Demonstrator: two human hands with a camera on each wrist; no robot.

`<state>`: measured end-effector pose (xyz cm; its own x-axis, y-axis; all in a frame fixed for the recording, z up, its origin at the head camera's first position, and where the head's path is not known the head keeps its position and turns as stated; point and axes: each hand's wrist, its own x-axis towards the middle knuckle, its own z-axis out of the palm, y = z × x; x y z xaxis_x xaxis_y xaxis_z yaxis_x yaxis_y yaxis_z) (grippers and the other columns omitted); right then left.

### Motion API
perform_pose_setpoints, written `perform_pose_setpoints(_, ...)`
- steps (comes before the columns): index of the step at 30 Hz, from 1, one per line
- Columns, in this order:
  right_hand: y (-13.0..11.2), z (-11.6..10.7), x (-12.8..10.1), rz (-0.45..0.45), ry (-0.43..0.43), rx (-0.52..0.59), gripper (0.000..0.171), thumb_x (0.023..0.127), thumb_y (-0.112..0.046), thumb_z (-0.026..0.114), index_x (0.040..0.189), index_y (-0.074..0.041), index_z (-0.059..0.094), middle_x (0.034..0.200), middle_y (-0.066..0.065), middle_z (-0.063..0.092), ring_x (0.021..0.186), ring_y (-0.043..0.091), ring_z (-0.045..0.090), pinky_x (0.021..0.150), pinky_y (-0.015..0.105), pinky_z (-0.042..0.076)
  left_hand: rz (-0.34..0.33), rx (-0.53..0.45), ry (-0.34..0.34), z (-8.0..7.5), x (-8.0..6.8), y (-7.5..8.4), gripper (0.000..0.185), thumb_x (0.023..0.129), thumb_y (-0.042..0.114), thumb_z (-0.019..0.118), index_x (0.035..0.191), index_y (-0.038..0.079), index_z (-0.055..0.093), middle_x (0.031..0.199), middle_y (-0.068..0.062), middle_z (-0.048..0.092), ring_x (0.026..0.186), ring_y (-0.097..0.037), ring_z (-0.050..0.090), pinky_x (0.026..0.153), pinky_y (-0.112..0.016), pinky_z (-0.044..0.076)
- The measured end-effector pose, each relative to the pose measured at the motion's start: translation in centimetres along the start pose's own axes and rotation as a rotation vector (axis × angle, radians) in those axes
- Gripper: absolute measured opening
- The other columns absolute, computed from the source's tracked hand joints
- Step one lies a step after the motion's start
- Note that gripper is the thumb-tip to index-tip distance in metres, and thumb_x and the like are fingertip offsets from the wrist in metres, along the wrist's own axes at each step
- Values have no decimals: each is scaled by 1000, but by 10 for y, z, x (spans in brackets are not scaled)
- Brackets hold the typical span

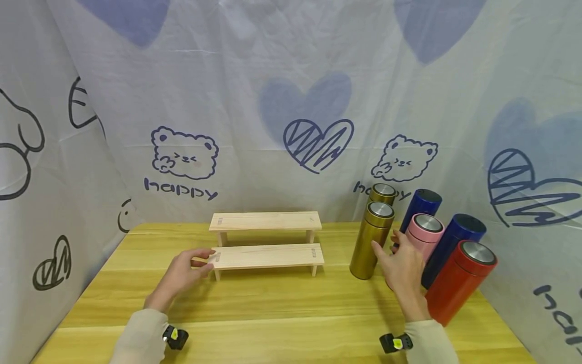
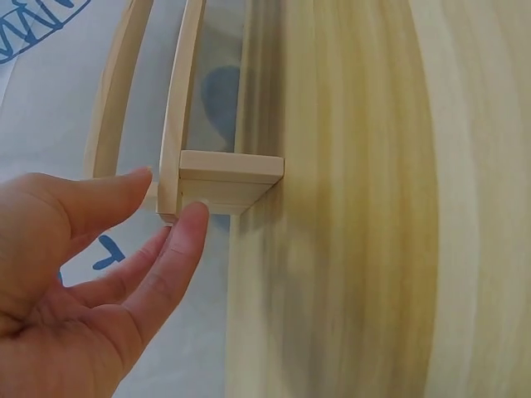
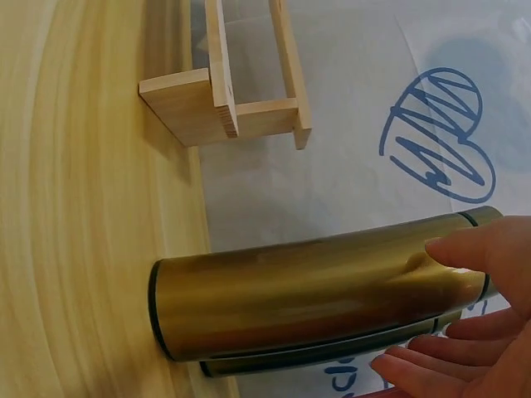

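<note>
A two-tier light wooden stand (image 1: 268, 257) sits at the back of the table. My left hand (image 1: 186, 273) is at the left end of its lower board; in the left wrist view the parted thumb and fingers (image 2: 170, 274) bracket that end. On the right, my right hand (image 1: 404, 265) is beside the front gold thermos bottle (image 1: 370, 240), which stands upright. In the right wrist view the thumb overlaps the gold bottle (image 3: 315, 286) near its top, with the fingers spread past its other side. A pink bottle (image 1: 427, 232) is partly hidden behind the right hand.
Another gold bottle (image 1: 383, 190) stands behind the front one. Two dark blue bottles (image 1: 423, 202) and a red bottle (image 1: 459, 283) are grouped at the right, close to the right hand and forearm. A printed white cloth (image 1: 254, 65) hangs behind the wooden table (image 1: 273, 323).
</note>
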<state>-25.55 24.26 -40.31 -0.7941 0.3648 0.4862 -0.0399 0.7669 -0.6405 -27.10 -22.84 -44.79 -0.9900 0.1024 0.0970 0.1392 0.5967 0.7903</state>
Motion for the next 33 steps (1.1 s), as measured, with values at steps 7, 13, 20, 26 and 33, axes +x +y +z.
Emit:
perform_pose_setpoints(7, 3, 9, 0, -35, 14, 1, 60, 79, -31, 77, 124, 4, 57, 112, 25, 67, 90, 39, 69, 75, 50, 57, -28, 30, 8, 1, 0, -4, 35, 89, 14, 66, 123, 6, 63, 126, -20, 60, 106, -35, 63, 79, -36, 58)
perform_pose_setpoints(13, 5, 15, 0, -17, 28, 27, 62, 78, -29, 77, 126, 3, 55, 112, 26, 66, 90, 40, 69, 76, 51, 57, -45, 53, 22, 3, 1, -7, 33, 89, 17, 67, 121, 8, 65, 127, -18, 60, 107, -32, 62, 81, -37, 57)
perform_pose_setpoints(20, 7, 23, -1, 10, 32, 66, 66, 76, -31, 79, 128, 0, 54, 116, 23, 66, 93, 38, 69, 78, 50, 57, -26, 51, 37, 4, 1, -9, 30, 89, 15, 67, 117, 7, 67, 126, -19, 61, 106, -31, 63, 79, -34, 57)
perform_pose_setpoints(26, 11, 31, -1, 26, 28, 98, 68, 75, -31, 80, 129, -1, 51, 120, 22, 64, 98, 38, 67, 83, 50, 56, -12, 50, 56, 4, 1, -11, 29, 88, 14, 68, 116, 7, 68, 126, -20, 60, 105, -31, 64, 79, -33, 57)
perform_pose_setpoints(33, 16, 37, -1, 49, -2, 117, 75, 75, -32, 81, 134, -3, 45, 126, 22, 60, 101, 40, 66, 84, 51, 55, -25, 51, 58, 5, 1, -11, 30, 88, 15, 68, 117, 7, 68, 126, -20, 59, 107, -31, 63, 84, -37, 57)
